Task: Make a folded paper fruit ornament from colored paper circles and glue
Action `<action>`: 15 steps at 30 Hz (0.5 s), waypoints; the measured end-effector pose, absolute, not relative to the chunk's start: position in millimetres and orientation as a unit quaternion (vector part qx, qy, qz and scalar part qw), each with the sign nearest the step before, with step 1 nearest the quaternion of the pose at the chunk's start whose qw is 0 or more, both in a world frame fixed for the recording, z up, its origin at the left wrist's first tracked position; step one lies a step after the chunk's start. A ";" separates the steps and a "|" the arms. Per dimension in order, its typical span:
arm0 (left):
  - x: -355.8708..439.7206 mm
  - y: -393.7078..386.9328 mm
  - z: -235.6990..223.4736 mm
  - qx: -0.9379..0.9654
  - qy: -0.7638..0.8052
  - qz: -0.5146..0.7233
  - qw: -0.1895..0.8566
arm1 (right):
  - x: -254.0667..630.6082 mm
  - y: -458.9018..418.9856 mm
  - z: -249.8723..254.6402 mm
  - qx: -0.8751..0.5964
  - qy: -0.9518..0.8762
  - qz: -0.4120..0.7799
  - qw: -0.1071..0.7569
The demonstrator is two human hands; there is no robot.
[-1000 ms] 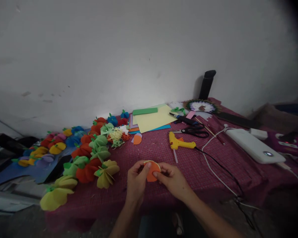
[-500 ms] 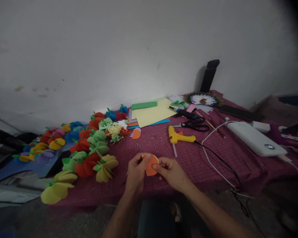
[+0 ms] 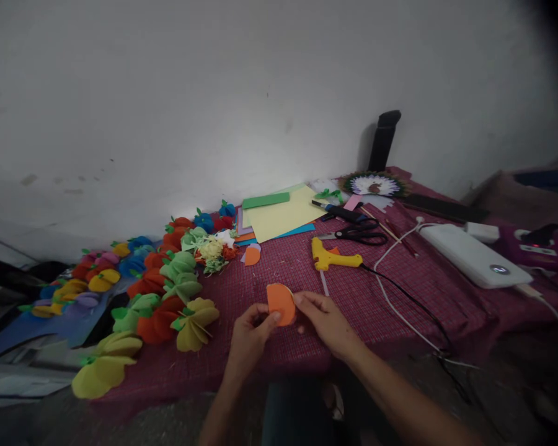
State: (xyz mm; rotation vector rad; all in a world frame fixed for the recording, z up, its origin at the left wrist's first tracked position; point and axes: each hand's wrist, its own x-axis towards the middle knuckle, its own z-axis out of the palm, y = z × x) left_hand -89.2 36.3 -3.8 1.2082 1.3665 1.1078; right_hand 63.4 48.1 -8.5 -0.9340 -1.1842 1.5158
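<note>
Both my hands hold a folded orange paper disc (image 3: 280, 303) just above the near edge of a table with a maroon checked cloth (image 3: 400, 310). My left hand (image 3: 250, 333) pinches its lower left edge with thumb and fingers closed. My right hand (image 3: 323, 319) pinches its right edge. The disc stands upright between them.
Many paper flowers (image 3: 167, 291) in several colours lie in a row at the left. Beyond my hands are a yellow glue gun (image 3: 332, 258) with its black cord, black scissors (image 3: 360, 232), coloured paper sheets (image 3: 283, 214), another orange paper piece (image 3: 252, 255) and a white power bank (image 3: 474, 254).
My hands have turned the orange disc and raised it slightly; it now stands more upright, its flat face showing. My left hand has slid lower on it.
</note>
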 end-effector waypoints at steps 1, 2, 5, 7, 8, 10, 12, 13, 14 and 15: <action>-89.2 36.4 -4.1 0.494 0.555 0.457 0.489 | 64.6 48.2 -9.4 -0.374 -0.480 0.630 0.483; -88.7 36.1 -4.4 0.496 0.548 0.461 0.491 | 65.7 48.4 -10.5 -0.367 -0.476 0.637 0.483; -85.1 33.2 -4.4 0.518 0.553 0.470 0.453 | 67.7 49.3 -13.4 -0.357 -0.477 0.645 0.478; -81.9 29.9 -3.5 0.538 0.571 0.470 0.405 | 68.1 49.9 -13.7 -0.359 -0.483 0.639 0.478; -80.5 28.1 -2.8 0.548 0.577 0.466 0.386 | 68.2 50.2 -13.5 -0.362 -0.488 0.633 0.480; -78.2 24.6 -1.1 0.569 0.582 0.451 0.365 | 68.5 50.5 -12.8 -0.371 -0.499 0.619 0.480; -77.0 22.0 0.4 0.590 0.588 0.430 0.349 | 68.8 50.1 -12.0 -0.376 -0.509 0.612 0.475; -76.8 21.2 0.8 0.597 0.593 0.421 0.339 | 68.9 49.6 -11.7 -0.378 -0.514 0.610 0.471; -76.7 20.8 1.1 0.601 0.599 0.414 0.329 | 69.0 48.9 -11.3 -0.378 -0.518 0.608 0.468; -76.8 20.6 1.1 0.602 0.605 0.410 0.320 | 69.0 48.1 -11.0 -0.379 -0.523 0.605 0.466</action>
